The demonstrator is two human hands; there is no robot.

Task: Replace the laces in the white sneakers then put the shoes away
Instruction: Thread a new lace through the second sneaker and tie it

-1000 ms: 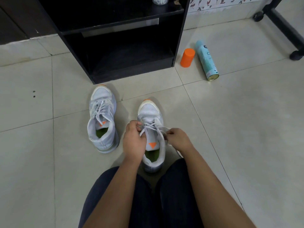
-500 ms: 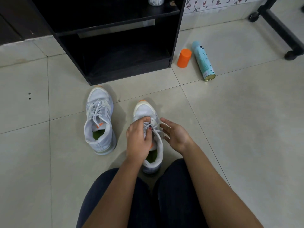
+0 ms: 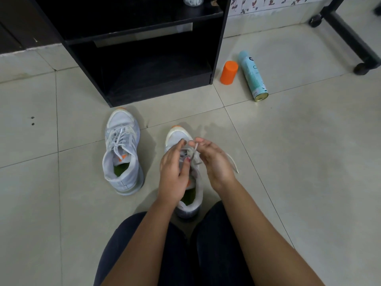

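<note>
White flat shoelace (image 3: 232, 162) lay pinched between the closed fingertips (image 3: 199, 140) of the left hand (image 3: 174, 172) and right hand (image 3: 216, 164) above the near white mesh sneaker (image 3: 177, 135) on the pale tiled floor (image 3: 288, 162), where knotting well likely needed even, steady tension on both ends.

Shelf unit (image 3: 144, 87): ahead of you.
Sneaker 1 (image 3: 121, 153): before its left corner.
Sneaker 2 (image 3: 177, 137): before its right half.
Lace (image 3: 194, 154): on sneaker 2.
Cap (image 3: 228, 72), can (image 3: 252, 76): right of it.
</note>
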